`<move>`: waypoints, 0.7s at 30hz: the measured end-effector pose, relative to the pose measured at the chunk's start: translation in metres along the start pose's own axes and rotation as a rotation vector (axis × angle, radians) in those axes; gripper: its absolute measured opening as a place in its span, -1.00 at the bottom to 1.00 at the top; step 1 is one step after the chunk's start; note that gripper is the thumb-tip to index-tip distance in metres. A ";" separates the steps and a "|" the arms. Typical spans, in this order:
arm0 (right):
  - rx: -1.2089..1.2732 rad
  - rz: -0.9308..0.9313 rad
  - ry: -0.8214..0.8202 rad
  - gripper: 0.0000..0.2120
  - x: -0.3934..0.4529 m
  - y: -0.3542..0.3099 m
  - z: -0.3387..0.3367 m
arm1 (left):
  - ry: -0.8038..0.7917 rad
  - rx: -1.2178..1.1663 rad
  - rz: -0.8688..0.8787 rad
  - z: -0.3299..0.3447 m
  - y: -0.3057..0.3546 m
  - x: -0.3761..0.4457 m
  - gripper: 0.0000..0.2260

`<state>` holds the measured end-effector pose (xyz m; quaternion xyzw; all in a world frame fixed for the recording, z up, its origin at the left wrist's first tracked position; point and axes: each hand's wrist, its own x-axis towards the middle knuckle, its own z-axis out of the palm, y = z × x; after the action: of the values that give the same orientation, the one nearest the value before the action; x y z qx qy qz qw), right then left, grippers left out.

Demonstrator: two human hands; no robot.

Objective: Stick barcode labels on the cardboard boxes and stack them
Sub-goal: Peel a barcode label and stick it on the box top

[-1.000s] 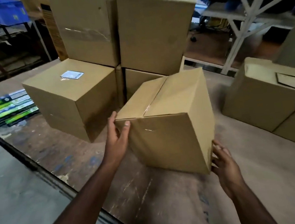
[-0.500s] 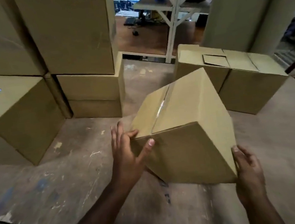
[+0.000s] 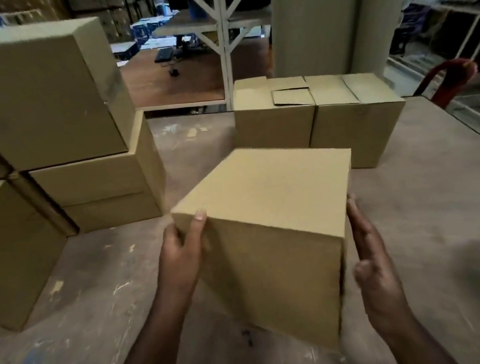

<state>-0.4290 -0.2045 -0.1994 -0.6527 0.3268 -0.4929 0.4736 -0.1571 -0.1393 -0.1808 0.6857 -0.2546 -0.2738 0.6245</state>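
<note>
— Since a moment ago the cardboard box [image 3: 268,208] has been rolled over: the taped seam that faced up is gone from sight and a plain face now lies on top. It looks tilted, near edge low, above the wooden table [image 3: 434,219], in the near middle of the scene.

— How is it held?

— Between two palms. My left hand [image 3: 180,248] wraps the near-left corner, thumb curled onto the top edge. My right hand [image 3: 373,262] presses flat against the right side, fingers straight.

— Any label on it?

— None on the faces I can see. So this one, I judge, still needs its barcode and then a place on a stack.

— And the others?

— A stack of boxes [image 3: 45,114] stands at the far left, two high. I see no label on those from here. Two more boxes [image 3: 314,113] sit side by side at the far right, unstacked, tops bare. Most of the job seems left.
</note>
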 end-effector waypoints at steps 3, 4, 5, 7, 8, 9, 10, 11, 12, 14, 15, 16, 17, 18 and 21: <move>-0.306 -0.107 -0.078 0.01 0.007 -0.004 -0.011 | -0.076 -0.037 -0.167 0.007 -0.016 -0.006 -0.51; -0.364 -0.133 -0.088 0.01 0.010 -0.006 -0.013 | -0.074 -0.060 -0.183 0.009 -0.021 -0.009 -0.60; -0.405 -0.162 -0.098 0.01 0.012 -0.005 -0.015 | -0.050 -0.073 -0.173 0.010 -0.023 -0.011 -0.62; -0.451 -0.200 -0.134 -0.02 0.015 0.000 -0.014 | 0.023 -0.034 -0.066 0.008 -0.022 -0.014 -0.52; -0.451 -0.190 -0.151 -0.02 0.015 0.004 -0.013 | 0.056 0.017 0.012 0.007 -0.020 -0.014 -0.47; -0.438 -0.159 -0.158 0.01 0.014 0.008 -0.011 | 0.078 0.089 0.084 0.006 -0.016 -0.014 -0.43; -0.428 -0.127 -0.159 0.04 0.013 0.012 -0.009 | 0.087 0.175 0.156 0.006 -0.015 -0.014 -0.42; -0.429 -0.109 -0.158 0.06 0.011 0.016 -0.007 | 0.060 0.255 0.230 0.005 -0.013 -0.013 -0.44; -0.438 -0.105 -0.161 0.08 0.009 0.019 -0.007 | 0.010 0.325 0.304 0.006 -0.012 -0.012 -0.47; -0.397 -0.099 -0.181 0.05 0.007 0.024 -0.008 | -0.093 0.410 0.388 0.009 -0.014 -0.010 -0.53; -0.322 -0.091 -0.174 -0.01 0.006 0.027 -0.007 | -0.119 0.426 0.394 0.011 -0.016 -0.009 -0.54; -0.225 -0.072 -0.148 -0.08 0.005 0.030 -0.006 | -0.121 0.430 0.387 0.012 -0.017 -0.008 -0.53; -0.136 -0.038 -0.103 -0.16 0.005 0.036 -0.006 | -0.115 0.427 0.384 0.013 -0.018 -0.006 -0.52; -0.070 0.016 -0.053 -0.22 0.004 0.043 -0.006 | -0.106 0.425 0.389 0.014 -0.017 -0.006 -0.52; -0.109 0.223 0.037 -0.27 0.007 0.064 -0.010 | -0.087 0.402 0.394 0.013 -0.018 -0.007 -0.55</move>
<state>-0.4340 -0.2357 -0.2561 -0.6280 0.4324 -0.4304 0.4830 -0.1708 -0.1425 -0.1989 0.7207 -0.4587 -0.1201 0.5057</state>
